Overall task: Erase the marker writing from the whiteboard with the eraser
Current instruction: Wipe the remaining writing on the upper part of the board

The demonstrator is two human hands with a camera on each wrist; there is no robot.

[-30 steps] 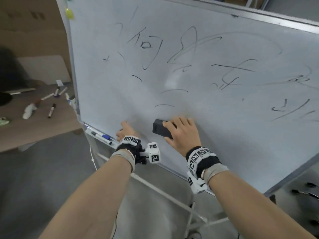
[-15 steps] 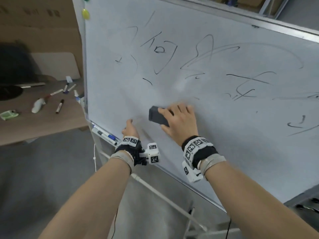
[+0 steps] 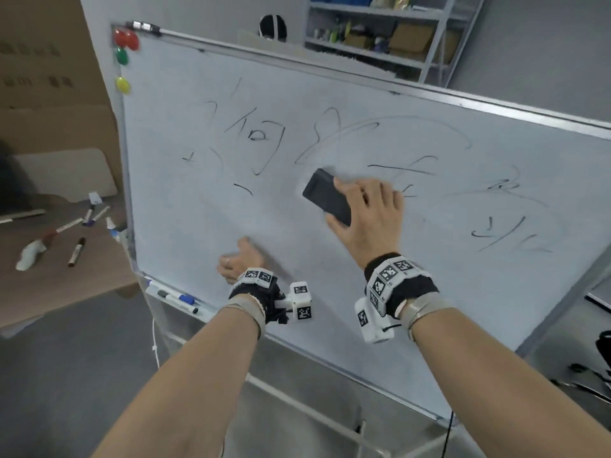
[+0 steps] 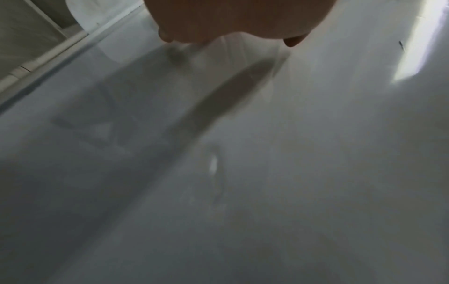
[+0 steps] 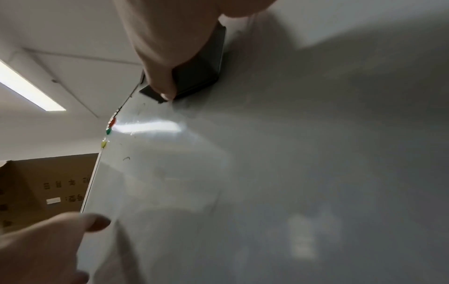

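Note:
A tilted whiteboard (image 3: pixel 205 219) carries black marker strokes (image 3: pixel 261 140) across its upper and right parts. My right hand (image 3: pixel 367 209) grips a black eraser (image 3: pixel 325 196) and presses it flat against the middle of the board; the right wrist view shows the thumb over the eraser (image 5: pixel 194 75). My left hand (image 3: pixel 241 259) rests on the board's lower part, near the bottom edge, and holds nothing. In the left wrist view the left hand (image 4: pixel 233 21) lies against the white surface.
Marker pens (image 3: pixel 178 297) lie in the board's bottom tray. Round magnets (image 3: pixel 124 61) sit at the top left corner. A brown table (image 3: pixel 49 279) at the left holds loose markers (image 3: pixel 76 251). Shelves (image 3: pixel 380 31) stand behind the board.
My right hand has slid the eraser up and to the right across the board. Short strokes below the writing are gone. The left hand has stayed low on the board.

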